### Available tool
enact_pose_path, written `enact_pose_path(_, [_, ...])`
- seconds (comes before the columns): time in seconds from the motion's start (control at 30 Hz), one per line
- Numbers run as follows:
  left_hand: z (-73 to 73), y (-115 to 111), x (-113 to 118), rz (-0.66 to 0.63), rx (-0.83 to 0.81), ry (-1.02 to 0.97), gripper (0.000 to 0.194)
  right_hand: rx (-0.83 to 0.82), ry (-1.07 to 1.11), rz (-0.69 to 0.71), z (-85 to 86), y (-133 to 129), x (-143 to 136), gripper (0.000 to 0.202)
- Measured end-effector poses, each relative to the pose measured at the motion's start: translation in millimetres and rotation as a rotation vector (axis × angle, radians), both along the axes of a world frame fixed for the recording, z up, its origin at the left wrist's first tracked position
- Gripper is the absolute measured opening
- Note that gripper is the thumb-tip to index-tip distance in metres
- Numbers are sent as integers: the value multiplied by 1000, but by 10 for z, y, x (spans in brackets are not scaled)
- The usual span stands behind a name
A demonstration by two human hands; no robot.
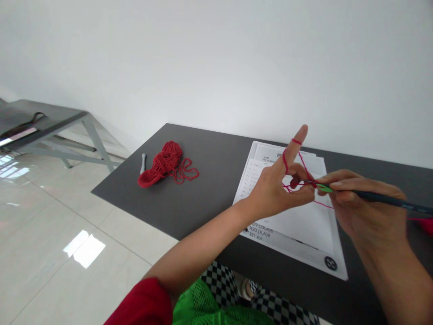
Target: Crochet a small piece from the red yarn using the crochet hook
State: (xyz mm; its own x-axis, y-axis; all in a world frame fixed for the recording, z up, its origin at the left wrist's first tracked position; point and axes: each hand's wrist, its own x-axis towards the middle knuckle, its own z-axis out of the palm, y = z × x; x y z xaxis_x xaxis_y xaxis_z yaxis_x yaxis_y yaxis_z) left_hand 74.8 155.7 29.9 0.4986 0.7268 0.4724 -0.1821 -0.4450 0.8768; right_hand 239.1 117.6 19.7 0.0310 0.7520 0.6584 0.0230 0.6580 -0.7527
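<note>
Red yarn (306, 166) is wrapped around the raised index finger of my left hand (282, 185) and runs down to a small piece of red work (314, 184) pinched between its thumb and another finger. My right hand (367, 203) grips a dark-handled crochet hook (382, 198), its tip at that red work. A small bright green piece (324, 188) shows beside the fingertips of my right hand. Under both hands lie printed sheets (297, 230). A strand of yarn passes behind my right hand toward more red yarn (426, 224) at the right edge.
On the left part of the dark table (209, 167) lie a tangled red yarn ball (167, 158), a red knitted piece (148, 178) and a grey tool (143, 163). A grey bench (50, 117) stands at the far left. Behind the table rises a white wall (216, 67).
</note>
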Motion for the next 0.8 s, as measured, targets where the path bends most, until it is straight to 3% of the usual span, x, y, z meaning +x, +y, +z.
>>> enact_pose_path(0.23, [-37,23,7,-44,-33,3,100,132,-164,30,-39,-36,44,20])
enact_pose_path(0.5, [-24,46,-29,-46,-74,-18,99,148,-80,-19,-47,-22,-21,26])
enact_pose_path(0.6, [-6,68,-50,-103,-110,-38,96,154,-45,-56,-43,-20,-8,25])
enact_pose_path(0.7, [5,109,-64,-132,-156,-113,82,192,-42,-94,-21,-6,22,24])
enact_pose_path(0.8, [4,164,-66,-95,-356,-249,52,245,-54,-131,4,6,35,23])
